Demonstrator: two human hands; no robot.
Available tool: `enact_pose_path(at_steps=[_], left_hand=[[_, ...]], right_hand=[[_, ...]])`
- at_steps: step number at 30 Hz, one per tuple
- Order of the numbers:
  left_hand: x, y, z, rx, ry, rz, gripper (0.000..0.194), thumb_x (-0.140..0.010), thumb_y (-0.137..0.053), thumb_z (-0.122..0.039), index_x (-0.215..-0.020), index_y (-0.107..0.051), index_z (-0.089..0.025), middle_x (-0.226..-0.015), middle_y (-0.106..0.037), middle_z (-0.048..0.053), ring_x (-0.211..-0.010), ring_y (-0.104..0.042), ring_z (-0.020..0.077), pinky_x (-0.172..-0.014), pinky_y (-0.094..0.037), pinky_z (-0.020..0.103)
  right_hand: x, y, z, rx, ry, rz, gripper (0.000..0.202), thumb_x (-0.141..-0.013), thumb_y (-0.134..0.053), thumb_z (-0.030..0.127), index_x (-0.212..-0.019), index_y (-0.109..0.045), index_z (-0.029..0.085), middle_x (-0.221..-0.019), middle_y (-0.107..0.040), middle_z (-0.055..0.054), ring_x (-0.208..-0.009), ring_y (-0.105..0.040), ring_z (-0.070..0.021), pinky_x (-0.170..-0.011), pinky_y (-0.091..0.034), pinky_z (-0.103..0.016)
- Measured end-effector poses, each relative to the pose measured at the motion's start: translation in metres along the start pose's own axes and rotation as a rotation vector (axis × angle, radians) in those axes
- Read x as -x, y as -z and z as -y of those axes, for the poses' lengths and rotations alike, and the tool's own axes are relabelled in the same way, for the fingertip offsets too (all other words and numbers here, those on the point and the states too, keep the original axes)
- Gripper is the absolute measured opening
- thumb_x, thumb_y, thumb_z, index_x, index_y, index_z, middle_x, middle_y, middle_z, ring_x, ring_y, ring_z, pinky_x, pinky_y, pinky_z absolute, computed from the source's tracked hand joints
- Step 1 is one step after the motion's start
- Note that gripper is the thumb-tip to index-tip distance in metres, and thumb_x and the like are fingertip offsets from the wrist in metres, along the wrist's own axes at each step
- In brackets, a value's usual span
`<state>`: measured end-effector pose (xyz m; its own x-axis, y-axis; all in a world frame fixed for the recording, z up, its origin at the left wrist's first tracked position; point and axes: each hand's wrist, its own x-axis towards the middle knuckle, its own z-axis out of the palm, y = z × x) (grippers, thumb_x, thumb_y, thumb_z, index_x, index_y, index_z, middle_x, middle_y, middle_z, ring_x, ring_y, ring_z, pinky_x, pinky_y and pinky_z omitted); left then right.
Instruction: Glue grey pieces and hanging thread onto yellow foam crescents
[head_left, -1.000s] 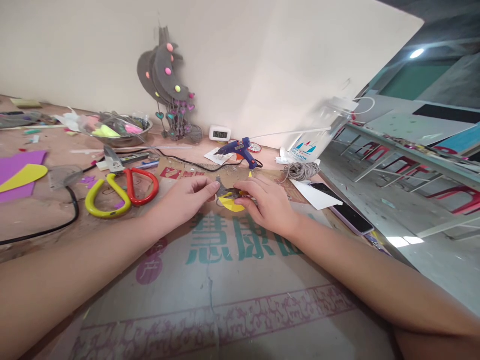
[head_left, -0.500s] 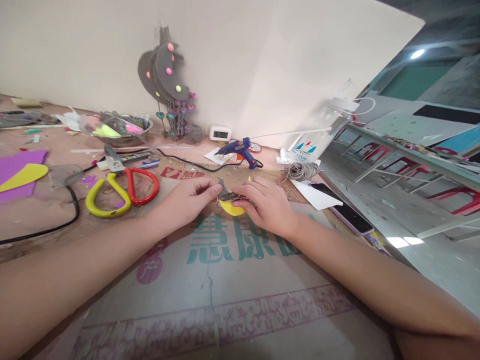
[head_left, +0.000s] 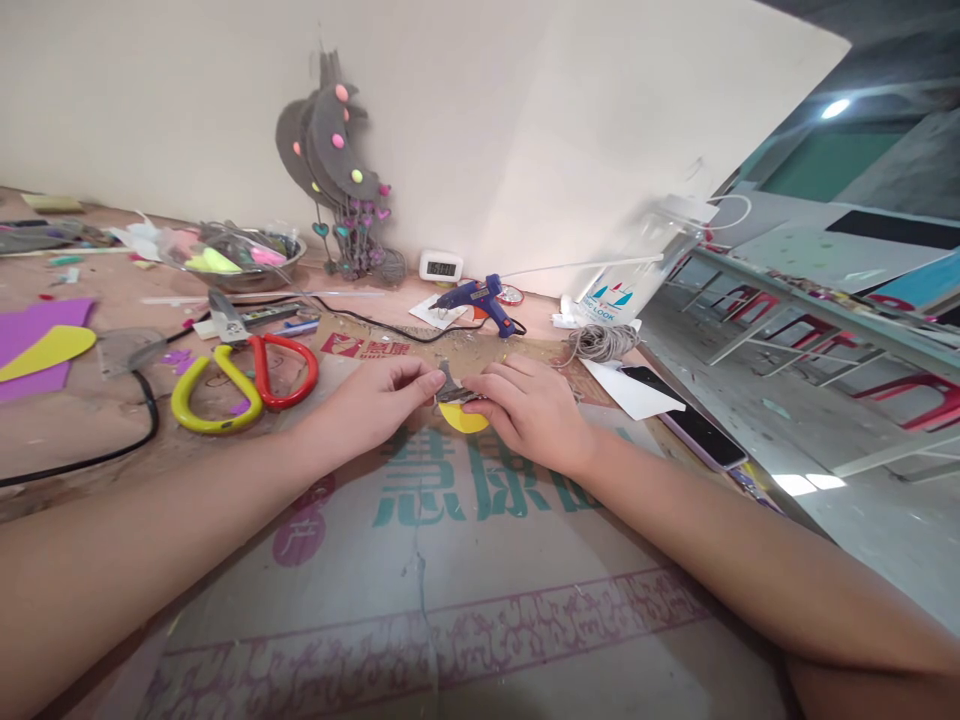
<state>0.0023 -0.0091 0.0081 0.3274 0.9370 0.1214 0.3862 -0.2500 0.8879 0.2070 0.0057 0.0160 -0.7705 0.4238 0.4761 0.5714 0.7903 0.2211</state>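
Observation:
My left hand (head_left: 379,398) is closed in a pinch, thumb and forefinger together at the left edge of a small dark grey piece (head_left: 448,384). Against the grey piece lies a yellow piece (head_left: 461,418) with a rounded lower edge, like felt or foam sheet. My right hand (head_left: 536,408) grips both from the right, the thumb below and the fingers over the top. Its fingers hide much of the two pieces. Both hands are just above a printed cardboard sheet (head_left: 360,600).
Scissors (head_left: 259,375) with yellow and red handles lie left. Behind my hands are a blue glue gun (head_left: 480,298), a white digital timer (head_left: 441,266) and a bowl (head_left: 285,270). Grey cord (head_left: 604,342), a clear bottle (head_left: 637,260) and a phone (head_left: 697,425) are right.
The yellow piece has turned slightly in my right hand; its tip no longer shows above the fingers. Both hands have stayed nearly in place.

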Motion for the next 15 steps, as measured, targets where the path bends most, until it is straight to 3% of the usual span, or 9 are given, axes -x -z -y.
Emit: enact_pose_path(at_steps=[15], left_hand=[[0.0, 0.0, -0.0011, 0.033, 0.001, -0.022, 0.033, -0.082, -0.041, -0.044, -0.064, -0.049, -0.018, -0.056, -0.048, -0.003, -0.052, -0.042, 0.0102, -0.047, -0.031, 0.021]], right_hand=[[0.0024, -0.0017, -0.0007, -0.054, -0.066, -0.076, 0.024, -0.089, -0.044, 0.034, -0.095, -0.058, 0.015, -0.076, -0.06, -0.004, -0.07, -0.047, -0.0161, -0.064, -0.034, -0.028]])
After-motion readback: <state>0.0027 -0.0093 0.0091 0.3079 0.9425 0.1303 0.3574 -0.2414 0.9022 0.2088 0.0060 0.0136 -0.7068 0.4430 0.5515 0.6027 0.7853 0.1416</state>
